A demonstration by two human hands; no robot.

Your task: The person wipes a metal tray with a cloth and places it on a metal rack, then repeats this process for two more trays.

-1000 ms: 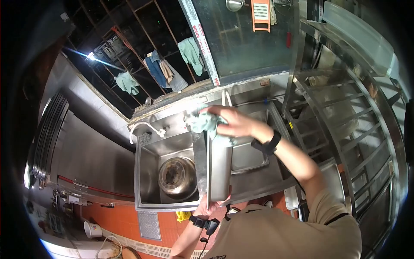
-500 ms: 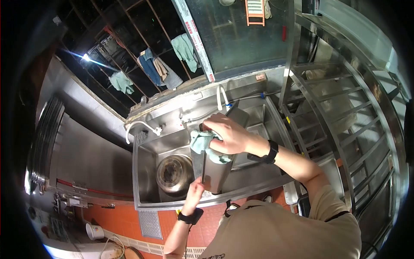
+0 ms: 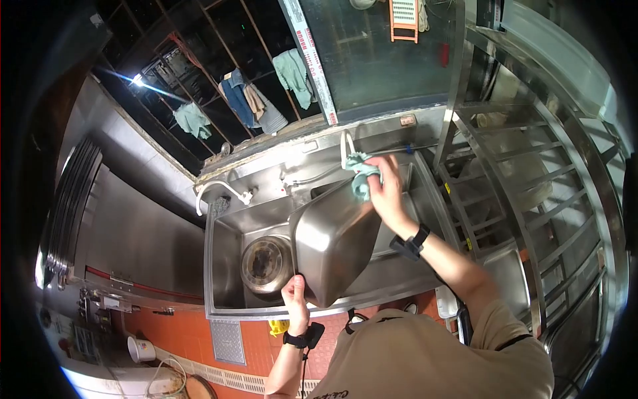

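Note:
A deep rectangular steel pan (image 3: 335, 243) is tilted over the double sink, its underside facing me. My left hand (image 3: 296, 293) grips the pan's near lower corner. My right hand (image 3: 385, 189) presses a pale green cloth (image 3: 361, 174) against the pan's far upper edge, close to the white faucet (image 3: 345, 147).
A round metal pot (image 3: 266, 263) sits in the left sink basin (image 3: 222, 256). A second white faucet (image 3: 216, 191) is at the sink's left. A steel rack (image 3: 525, 173) stands at right. Cloths hang on window bars (image 3: 246, 100). A white bucket (image 3: 143, 348) stands on the orange floor.
The pan has turned from edge-on to show its broad underside. My right hand with the cloth slid from the pan's middle up to its far edge. My left hand shifted to the lower corner.

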